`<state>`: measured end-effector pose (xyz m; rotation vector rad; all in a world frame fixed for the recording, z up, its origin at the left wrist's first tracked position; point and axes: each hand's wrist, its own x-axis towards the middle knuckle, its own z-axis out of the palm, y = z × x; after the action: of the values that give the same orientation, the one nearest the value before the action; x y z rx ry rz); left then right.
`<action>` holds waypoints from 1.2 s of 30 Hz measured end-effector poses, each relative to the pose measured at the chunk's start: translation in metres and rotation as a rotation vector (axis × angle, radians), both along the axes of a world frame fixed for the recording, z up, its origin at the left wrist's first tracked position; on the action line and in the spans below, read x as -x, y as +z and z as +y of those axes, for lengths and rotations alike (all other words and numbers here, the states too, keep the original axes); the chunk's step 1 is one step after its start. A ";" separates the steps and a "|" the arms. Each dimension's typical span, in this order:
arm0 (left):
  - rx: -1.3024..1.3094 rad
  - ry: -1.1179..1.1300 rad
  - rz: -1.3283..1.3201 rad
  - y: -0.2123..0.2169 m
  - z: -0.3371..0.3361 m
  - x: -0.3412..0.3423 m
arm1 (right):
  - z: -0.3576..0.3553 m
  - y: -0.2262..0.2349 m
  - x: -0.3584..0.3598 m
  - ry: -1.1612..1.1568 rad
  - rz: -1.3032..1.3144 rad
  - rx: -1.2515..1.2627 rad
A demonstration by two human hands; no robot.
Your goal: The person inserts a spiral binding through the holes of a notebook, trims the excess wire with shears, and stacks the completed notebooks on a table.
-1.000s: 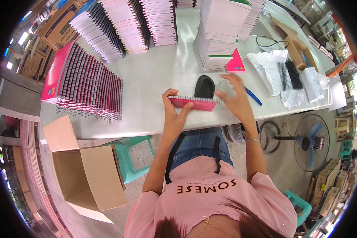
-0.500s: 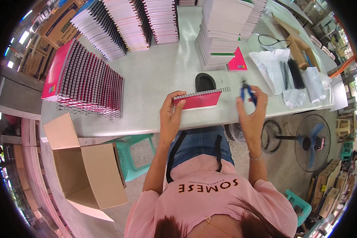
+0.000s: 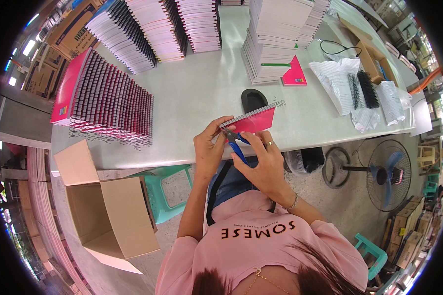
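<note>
My left hand (image 3: 209,147) grips the left end of a pink spiral notebook (image 3: 257,121) above the front of the table. A wire coil runs along the notebook's top edge, and its loose end (image 3: 280,104) sticks out past the right corner. Blue-handled cutting pliers (image 3: 237,147) are in my right hand (image 3: 266,164), fingers wrapped round the handles. Their jaws are at the left end of the coil, close to my left fingertips; whether they bite on the wire is too small to tell. Behind the notebook lies a black oval pad (image 3: 253,98).
Pink spiral notebooks (image 3: 113,101) are stacked at the left, with taller stacks (image 3: 199,27) behind. Unbound page stacks (image 3: 275,44) stand at centre right beside a pink cover (image 3: 295,72). Black coils (image 3: 366,90) lie on wrapping at the right. An open carton (image 3: 128,216) sits below the table's left front.
My right hand has swung left with the pliers, from right of the notebook to the coil's left end. The notebook has tilted, its right end now higher.
</note>
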<state>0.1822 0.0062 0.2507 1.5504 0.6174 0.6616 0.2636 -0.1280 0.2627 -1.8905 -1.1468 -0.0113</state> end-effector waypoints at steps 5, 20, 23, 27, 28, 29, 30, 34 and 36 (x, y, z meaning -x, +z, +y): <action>-0.095 0.036 0.047 -0.001 -0.005 -0.002 | -0.002 0.003 0.001 0.025 0.021 0.004; -0.252 0.395 0.170 0.097 0.009 0.042 | -0.021 0.023 -0.099 0.205 0.620 0.248; -0.545 0.837 -0.133 0.166 0.043 0.073 | -0.027 -0.008 -0.140 -0.039 0.163 0.185; -0.817 0.858 -0.256 0.230 0.113 0.128 | -0.037 -0.038 -0.171 -0.181 -0.052 0.104; -0.800 0.796 -0.231 0.244 0.130 0.140 | -0.038 -0.039 -0.172 -0.200 -0.046 0.126; -0.781 0.731 -0.206 0.255 0.148 0.150 | -0.039 -0.041 -0.172 -0.195 -0.045 0.135; -0.762 0.663 -0.183 0.266 0.164 0.157 | -0.040 -0.041 -0.173 -0.192 -0.043 0.141; -0.717 0.436 -0.004 0.304 0.211 0.167 | -0.037 -0.041 -0.169 -0.218 -0.045 0.196; -0.663 0.298 0.067 0.313 0.232 0.161 | -0.034 -0.041 -0.167 -0.248 -0.088 0.244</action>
<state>0.0207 0.2382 0.5637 2.1184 0.7297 1.1203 0.4308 -0.1620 0.2221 -2.2603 -1.0005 -0.0970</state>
